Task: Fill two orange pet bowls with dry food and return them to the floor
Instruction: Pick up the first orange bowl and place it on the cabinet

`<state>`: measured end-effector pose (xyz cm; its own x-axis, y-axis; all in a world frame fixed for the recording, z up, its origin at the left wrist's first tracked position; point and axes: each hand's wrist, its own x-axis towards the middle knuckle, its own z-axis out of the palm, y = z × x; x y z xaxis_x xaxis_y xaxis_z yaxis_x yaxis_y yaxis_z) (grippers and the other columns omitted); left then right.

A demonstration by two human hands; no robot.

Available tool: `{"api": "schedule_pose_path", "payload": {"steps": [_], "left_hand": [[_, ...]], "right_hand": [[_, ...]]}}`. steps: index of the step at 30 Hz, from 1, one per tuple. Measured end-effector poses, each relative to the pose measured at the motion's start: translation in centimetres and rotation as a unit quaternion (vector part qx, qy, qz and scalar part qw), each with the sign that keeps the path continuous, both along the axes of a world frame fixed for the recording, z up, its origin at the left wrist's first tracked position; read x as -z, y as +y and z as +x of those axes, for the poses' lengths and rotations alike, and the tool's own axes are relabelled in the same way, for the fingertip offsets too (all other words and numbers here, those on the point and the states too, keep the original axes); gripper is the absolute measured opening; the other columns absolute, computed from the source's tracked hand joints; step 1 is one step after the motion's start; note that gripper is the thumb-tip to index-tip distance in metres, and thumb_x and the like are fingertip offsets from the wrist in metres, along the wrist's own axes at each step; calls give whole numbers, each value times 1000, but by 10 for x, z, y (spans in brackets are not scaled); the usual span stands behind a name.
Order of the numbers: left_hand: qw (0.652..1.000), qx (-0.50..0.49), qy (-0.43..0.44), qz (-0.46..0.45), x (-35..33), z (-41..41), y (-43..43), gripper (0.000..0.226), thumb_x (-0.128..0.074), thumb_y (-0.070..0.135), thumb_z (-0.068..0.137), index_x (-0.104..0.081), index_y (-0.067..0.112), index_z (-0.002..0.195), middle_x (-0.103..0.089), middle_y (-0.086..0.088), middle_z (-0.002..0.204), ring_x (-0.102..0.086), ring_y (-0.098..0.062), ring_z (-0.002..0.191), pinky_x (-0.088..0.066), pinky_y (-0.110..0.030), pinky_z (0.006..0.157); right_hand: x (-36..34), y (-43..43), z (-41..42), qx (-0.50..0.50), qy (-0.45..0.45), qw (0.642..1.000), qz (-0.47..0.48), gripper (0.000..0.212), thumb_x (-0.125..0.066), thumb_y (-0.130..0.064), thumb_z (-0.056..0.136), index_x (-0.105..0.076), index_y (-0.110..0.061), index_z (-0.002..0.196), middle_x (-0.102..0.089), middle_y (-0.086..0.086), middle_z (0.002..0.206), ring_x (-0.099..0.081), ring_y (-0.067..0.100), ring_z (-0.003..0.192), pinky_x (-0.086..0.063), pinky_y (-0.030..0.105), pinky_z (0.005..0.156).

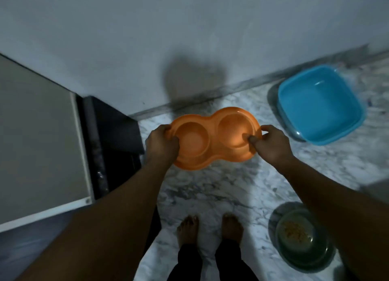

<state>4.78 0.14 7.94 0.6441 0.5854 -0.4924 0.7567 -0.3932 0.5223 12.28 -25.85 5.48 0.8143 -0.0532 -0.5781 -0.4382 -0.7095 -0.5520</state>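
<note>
An orange double pet bowl (212, 137), one piece with two round wells, hangs in the air above the marble floor. Both wells look empty. My left hand (162, 143) grips its left rim, thumb over the edge. My right hand (271, 143) pinches the right rim, with a thumb inside the right well. The bowl is tilted slightly, right end farther from me. My bare feet (210, 228) stand below it.
A blue square tub (320, 104) sits on the floor at the right by the wall. A round metal bowl (303, 238) with some dry food lies at the lower right. A grey cabinet top (37, 137) with a dark side fills the left.
</note>
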Motion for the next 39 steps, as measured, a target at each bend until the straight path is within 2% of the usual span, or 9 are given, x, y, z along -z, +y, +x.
{"api": "schedule_pose_path", "payload": {"steps": [4,8,11,13,15,20,27,33,39], "left_hand": [[998,-1,-53,18,-147,1,7,37,-62,19,92,-66,13,128,-70,-12,121,-66,-29,109,-48,-29,91],[992,-36,-116,24,-277,-19,18,33,-64,20,92,-68,12,124,-71,-8,105,-63,-20,88,-44,-23,73],[986,-52,-156,36,-355,-43,34,35,-64,27,91,-69,14,123,-70,-5,118,-63,-21,103,-41,-19,77],[979,-71,-187,42,-394,-61,48,41,-63,37,84,-71,16,118,-70,-8,121,-62,-28,116,-46,-29,93],[972,-97,-211,36,-428,-82,61,40,-65,37,83,-72,16,117,-71,-10,118,-61,-31,118,-47,-36,102],[956,-107,-267,62,-500,-156,110,34,-65,30,92,-70,17,123,-69,-9,124,-56,-30,125,-42,-34,104],[944,-126,-291,94,-552,-319,224,33,-67,30,91,-71,18,122,-69,-9,122,-60,-28,118,-44,-33,101],[942,-169,-274,100,-567,-435,326,36,-68,27,89,-71,17,124,-68,-10,125,-61,-29,118,-46,-35,103],[940,-203,-256,100,-548,-483,420,35,-70,26,89,-71,16,122,-68,-12,124,-59,-30,121,-45,-35,104]], "right_hand": [[-146,8,13,-13,-36,999,10,64,-71,-40,87,-53,-8,140,-63,15,131,-60,32,118,-42,31,90],[-274,26,10,-35,-89,995,17,56,-66,-41,88,-59,-8,133,-66,14,124,-61,32,112,-48,37,91],[-353,47,-2,-49,-130,990,31,56,-63,-45,88,-59,-10,131,-69,15,117,-64,31,103,-51,39,85],[-399,63,-12,-62,-157,985,40,61,-63,-49,87,-58,-9,134,-67,16,122,-63,33,109,-49,41,89],[-440,79,-28,-72,-183,979,51,65,-65,-48,87,-57,-7,136,-63,18,129,-59,35,118,-47,44,96],[-523,132,-94,-94,-242,963,73,61,-65,-47,88,-60,-4,132,-63,17,129,-58,35,119,-48,43,95],[-573,248,-248,-129,-276,947,98,46,-63,-40,91,-66,2,111,-67,21,113,-54,27,91,-47,41,80],[-572,365,-346,-180,-259,944,98,47,-61,-43,93,-66,1,109,-68,18,106,-55,24,85,-51,43,78],[-550,470,-380,-212,-233,946,82,48,-60,-47,91,-65,-2,108,-60,10,96,-53,25,88,-43,35,75]]}}
